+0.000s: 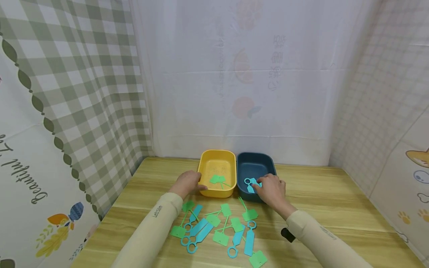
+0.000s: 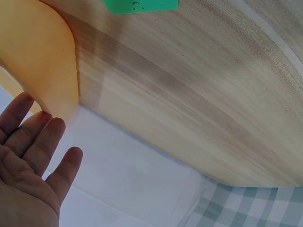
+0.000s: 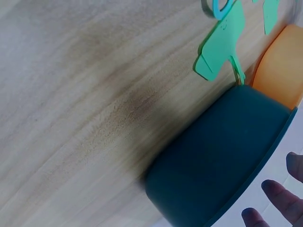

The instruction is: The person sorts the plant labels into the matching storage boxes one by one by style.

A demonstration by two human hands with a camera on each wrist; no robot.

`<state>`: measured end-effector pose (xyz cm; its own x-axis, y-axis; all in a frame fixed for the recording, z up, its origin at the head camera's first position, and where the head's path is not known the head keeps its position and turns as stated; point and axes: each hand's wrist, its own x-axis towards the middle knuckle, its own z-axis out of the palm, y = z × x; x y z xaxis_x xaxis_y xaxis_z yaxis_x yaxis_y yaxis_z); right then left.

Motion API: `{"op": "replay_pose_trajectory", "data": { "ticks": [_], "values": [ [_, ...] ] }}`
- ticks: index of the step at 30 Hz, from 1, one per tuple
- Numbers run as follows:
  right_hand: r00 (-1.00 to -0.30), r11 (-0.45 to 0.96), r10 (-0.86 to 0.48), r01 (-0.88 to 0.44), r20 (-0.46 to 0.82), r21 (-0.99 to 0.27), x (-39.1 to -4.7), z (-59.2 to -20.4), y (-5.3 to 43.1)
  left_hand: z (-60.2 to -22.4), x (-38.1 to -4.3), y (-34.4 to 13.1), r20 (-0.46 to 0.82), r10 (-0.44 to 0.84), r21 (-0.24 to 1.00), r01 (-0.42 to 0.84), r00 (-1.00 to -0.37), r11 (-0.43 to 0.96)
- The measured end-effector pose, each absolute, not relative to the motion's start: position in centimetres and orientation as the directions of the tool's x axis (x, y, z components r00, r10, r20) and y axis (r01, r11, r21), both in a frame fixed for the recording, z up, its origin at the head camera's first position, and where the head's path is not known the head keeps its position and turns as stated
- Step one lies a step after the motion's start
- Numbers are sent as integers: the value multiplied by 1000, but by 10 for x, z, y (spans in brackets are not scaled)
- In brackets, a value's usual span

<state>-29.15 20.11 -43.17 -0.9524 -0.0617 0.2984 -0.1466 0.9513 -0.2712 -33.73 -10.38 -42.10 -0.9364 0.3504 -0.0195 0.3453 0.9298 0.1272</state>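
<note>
Walls: white cloth (image 1: 187, 93) at the back, with faint fruit prints; green-and-white checked cloth (image 1: 100, 74) at left, edged by a leaf border; printed cloth (image 1: 402, 178) at right. Surface: one table (image 1: 315, 197), streaked wood grain.

Containers, two, standing side by side near the far edge: yellow bin (image 1: 218, 193) and dark blue bin (image 1: 253, 169), smooth-walled, rectangular, corners rounded.

Loose pieces, flat and thin: green tags (image 1: 221, 238), squarish plates with narrow stems; blue tags (image 1: 249, 242), straight strips ending in rings. These lie scattered, partly overlapping, between the forearms and in front of both containers. One green tag lies with its stem towards the foot of the dark blue bin, near where the two containers meet.

Left hand (image 1: 187, 183): at the near left corner of the yellow bin, fingertips at the rim, fingers loosely extended and apart, with no tag in them. Binned green tags (image 1: 217, 179) lie on the floor of that container, right of the fingers.

Right hand (image 1: 274, 189): over the near right rim of the dark blue bin, fingers apart and slightly bent. Binned blue tags (image 1: 250, 188) lie inside, beside thumb and forefinger; whether one is pinched cannot be told.

Sleeves (image 1: 147, 230): pale, lettered. Black object (image 1: 288, 235): beneath the right cuff.
</note>
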Motion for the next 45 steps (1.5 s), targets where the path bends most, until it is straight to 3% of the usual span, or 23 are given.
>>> {"op": "replay_pose_trajectory", "data": {
  "ticks": [14,27,37,45],
  "values": [
    [-941,957,-139,-208,309,-203,-271,-430,200,-419,-336,-105,-26,355,127,349,-934,928],
    [-883,938,-258,-326,391,-117,-238,-442,205,-421,-338,-105,-35,345,122,338,-938,933],
    [-924,937,-318,-341,214,-79,-204,-453,207,-421,-336,-103,-32,347,114,341,-937,933],
    [-898,895,-439,-435,19,102,-170,-468,200,-421,-336,-105,-31,342,121,336,-939,934]
  ]
}}
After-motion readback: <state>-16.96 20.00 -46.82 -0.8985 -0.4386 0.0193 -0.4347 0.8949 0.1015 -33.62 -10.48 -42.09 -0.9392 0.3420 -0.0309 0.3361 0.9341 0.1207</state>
